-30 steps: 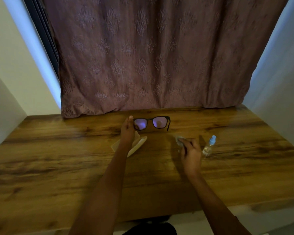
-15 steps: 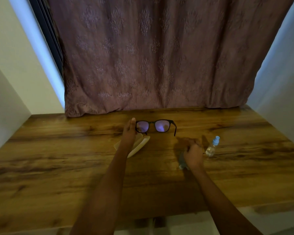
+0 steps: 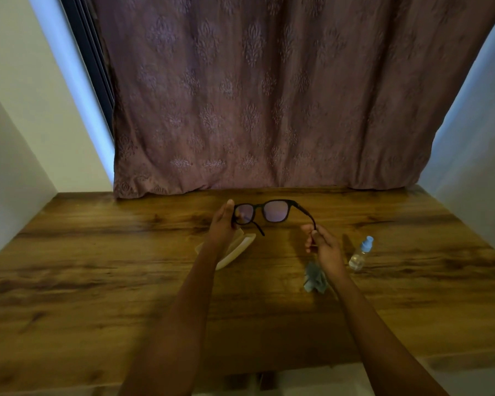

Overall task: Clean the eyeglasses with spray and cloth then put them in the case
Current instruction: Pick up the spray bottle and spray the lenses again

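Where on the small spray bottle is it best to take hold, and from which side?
Grip the spray bottle around its clear body, below the blue cap. It lies tilted on the table, just right of the right hand, so coming from above, fingers across its width, seems easiest.

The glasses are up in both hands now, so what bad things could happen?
1. The right hand pinches only the temple tip of the eyeglasses; that thin arm could bend.
2. The left hand sits by a lens and may smudge it.
3. The spray bottle stands near the right wrist and could tip.
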